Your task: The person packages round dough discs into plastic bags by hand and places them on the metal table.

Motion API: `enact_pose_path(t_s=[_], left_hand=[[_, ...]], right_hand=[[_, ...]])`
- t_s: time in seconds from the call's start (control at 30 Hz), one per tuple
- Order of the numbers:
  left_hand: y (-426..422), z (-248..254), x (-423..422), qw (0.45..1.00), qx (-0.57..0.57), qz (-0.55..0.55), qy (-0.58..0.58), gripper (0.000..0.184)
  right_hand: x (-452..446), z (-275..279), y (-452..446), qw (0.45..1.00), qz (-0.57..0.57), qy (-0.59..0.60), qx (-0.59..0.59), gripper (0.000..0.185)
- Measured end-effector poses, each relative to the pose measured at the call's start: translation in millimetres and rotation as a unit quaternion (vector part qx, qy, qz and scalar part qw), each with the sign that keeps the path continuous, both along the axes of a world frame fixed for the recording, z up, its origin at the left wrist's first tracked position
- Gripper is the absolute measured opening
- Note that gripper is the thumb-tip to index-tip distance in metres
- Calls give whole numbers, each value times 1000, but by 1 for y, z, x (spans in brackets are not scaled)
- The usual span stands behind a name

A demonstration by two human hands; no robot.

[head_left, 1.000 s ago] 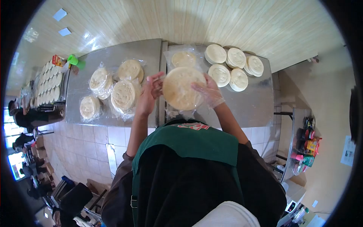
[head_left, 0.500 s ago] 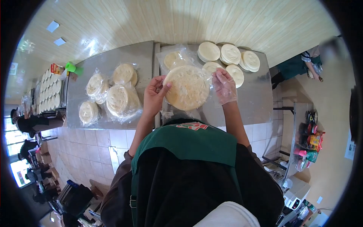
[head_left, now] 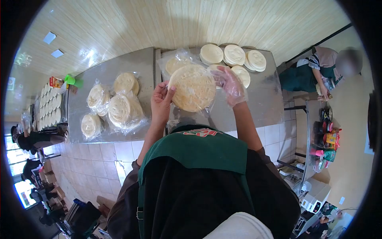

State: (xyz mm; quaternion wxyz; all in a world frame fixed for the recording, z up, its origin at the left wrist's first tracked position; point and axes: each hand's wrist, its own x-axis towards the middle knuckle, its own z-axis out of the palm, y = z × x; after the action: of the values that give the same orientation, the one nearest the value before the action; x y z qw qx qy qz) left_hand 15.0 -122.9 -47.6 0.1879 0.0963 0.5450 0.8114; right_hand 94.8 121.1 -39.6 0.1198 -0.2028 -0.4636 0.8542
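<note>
A round flat bread in a clear bag is held up over the metal table. My left hand grips its left edge, thumb on the front. My right hand, in a clear plastic glove, is at the right side of the bread with its fingers spread; whether a fingertip touches the bag is hard to see. Behind the held bread lies another bagged bread. Unbagged bread stacks stand at the back right of the table. Several bagged stacks rest on the left part.
The metal table has a seam left of centre. A green cup stands at its far left, near a rack of breads. A co-worker stands beyond the right end, near a side shelf with packets.
The bread has turned in my hands and now stays in my left hand's grip. My right hand has opened from a closed pose. The view has shifted, bringing the co-worker at the right into view.
</note>
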Motion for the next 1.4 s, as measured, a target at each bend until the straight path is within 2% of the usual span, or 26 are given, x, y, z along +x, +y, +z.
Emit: enact_pose_path(t_s=[0.03,0.17,0.2,0.27,0.37,0.4,0.5,0.53,0.6,0.63,0.73,0.83,0.9,0.93,1.0,1.1,1.13,1.2,1.23,1.3,1.33,1.4], left_hand=[[3,-1,4,1000,9,10,-4,25],[13,-3,12,997,49,58,-34,25],[16,-10,14,996,58,58,-38,25],[25,-28,24,993,85,53,-55,26],[36,-27,47,996,60,-53,-41,30],[35,-27,46,997,65,-29,-34,35],[27,-28,29,995,86,47,-9,48],[27,-16,16,990,42,94,99,52],[28,25,-2,960,-65,81,261,37],[27,40,-10,930,-118,73,339,30],[19,46,-42,878,-219,-101,413,18],[26,54,-34,892,-190,-39,409,9],[37,41,-26,913,-136,14,385,11],[41,37,-23,921,-108,41,373,14],[43,33,-22,959,-51,101,259,21],[28,46,-41,980,35,169,95,26],[22,51,-47,979,64,189,41,27],[20,42,-44,948,-74,207,230,22],[17,39,-42,912,-143,211,321,22],[30,37,-15,895,-263,126,338,21],[36,38,-6,879,-321,84,342,20],[31,7,-22,953,-223,45,199,18]], right_hand=[[2,2,6,999,-18,-1,32,50],[15,-9,-31,995,-63,82,9,45],[22,-25,-48,993,-54,80,61,42],[15,-19,-54,984,-137,54,97,40],[8,-7,-58,955,-256,11,148,39],[6,-5,-58,941,-295,-3,164,39],[12,-14,-25,969,-208,60,123,40],[14,-5,-24,969,-174,55,168,39],[24,13,-31,961,-102,39,253,39],[26,14,-36,964,-85,26,250,40],[27,18,-41,961,-39,-9,272,42],[26,20,-40,948,-36,-34,315,42],[25,19,-47,948,-68,-40,309,42],[25,17,-49,933,-79,-47,347,42],[24,14,-49,899,-98,-59,423,42],[26,19,-42,926,-175,-35,333,42],[27,16,-36,922,-182,-37,340,41],[23,18,-27,915,-195,-40,352,41],[23,23,-31,884,-189,-53,424,40],[24,37,-47,808,-171,-80,558,39],[23,35,-53,801,-165,-76,570,38],[20,33,-62,786,-157,-63,595,37]])
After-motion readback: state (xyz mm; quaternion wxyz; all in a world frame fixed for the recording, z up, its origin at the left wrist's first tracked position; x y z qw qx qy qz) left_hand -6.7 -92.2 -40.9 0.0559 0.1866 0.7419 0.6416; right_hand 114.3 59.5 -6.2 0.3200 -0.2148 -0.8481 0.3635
